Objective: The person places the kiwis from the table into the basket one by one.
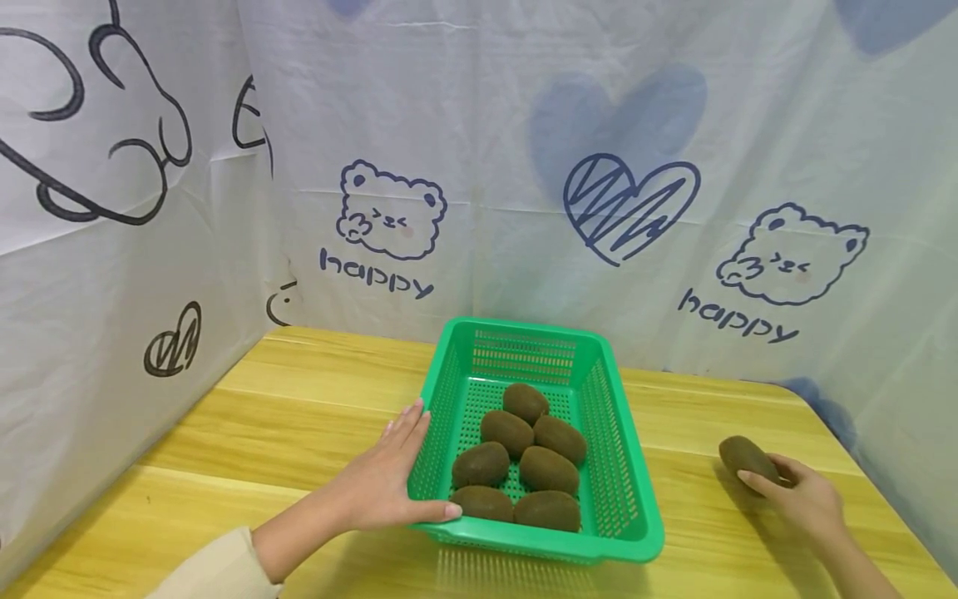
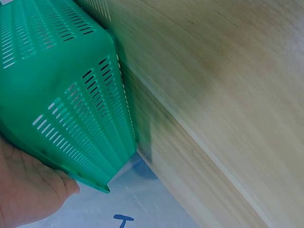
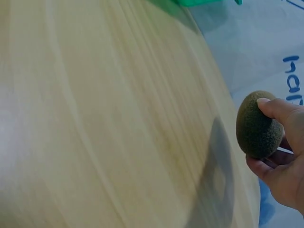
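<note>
A green plastic basket (image 1: pixel 629 466) with slotted walls stands on the table, with several brown kiwifruit (image 1: pixel 550 470) lying on its bottom. My left hand (image 1: pixel 377 487) rests against its near left corner, fingers stretched along the left rim and thumb on the front rim. In the left wrist view, part of that hand (image 2: pixel 33 190) touches the rim of the basket (image 2: pixel 57 90). To the right of the basket, my right hand (image 1: pixel 808 499) holds one kiwifruit (image 1: pixel 747 460) between thumb and fingers. The right wrist view shows this kiwifruit (image 3: pixel 256 126) raised above the tabletop.
The wood-grain table (image 1: pixel 299 383) extends on both sides of the basket. A white cloth (image 1: pixel 494 274) with bear and heart drawings hangs behind it, and another printed cloth (image 1: pixel 82 333) hangs along the left. The table's right edge runs close to my right hand.
</note>
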Demonstrator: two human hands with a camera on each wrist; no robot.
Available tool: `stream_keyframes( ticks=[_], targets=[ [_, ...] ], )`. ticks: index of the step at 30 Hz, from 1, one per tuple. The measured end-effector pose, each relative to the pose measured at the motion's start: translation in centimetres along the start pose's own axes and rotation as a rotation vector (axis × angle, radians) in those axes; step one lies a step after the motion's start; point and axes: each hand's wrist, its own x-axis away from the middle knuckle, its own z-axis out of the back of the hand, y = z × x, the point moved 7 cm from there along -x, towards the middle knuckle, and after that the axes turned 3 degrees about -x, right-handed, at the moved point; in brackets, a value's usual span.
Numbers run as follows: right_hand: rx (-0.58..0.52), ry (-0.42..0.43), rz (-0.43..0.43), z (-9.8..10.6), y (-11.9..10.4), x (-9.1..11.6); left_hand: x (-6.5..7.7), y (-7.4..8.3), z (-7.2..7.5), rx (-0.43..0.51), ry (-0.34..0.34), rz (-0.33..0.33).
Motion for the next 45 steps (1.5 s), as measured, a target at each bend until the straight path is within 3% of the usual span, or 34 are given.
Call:
stream_keyframes(
  ticks=[4, 20, 45],
  targets=[
    [-0.050, -0.004, -0.032, -0.1, -0.8, 0.1, 0.0, 0.0, 0.0, 0.002, -0.001, -0.002],
    [-0.133, 0.067, 0.065, -0.2, -5.6, 1.0, -0.1, 0.0, 0.1, 0.002, 0.003, -0.005],
    [-0.162, 0.090, 0.359, -1.2, -16.0, 3.5, 0.0, -0.1, -0.1, 0.003, 0.003, 0.001]
  ],
)
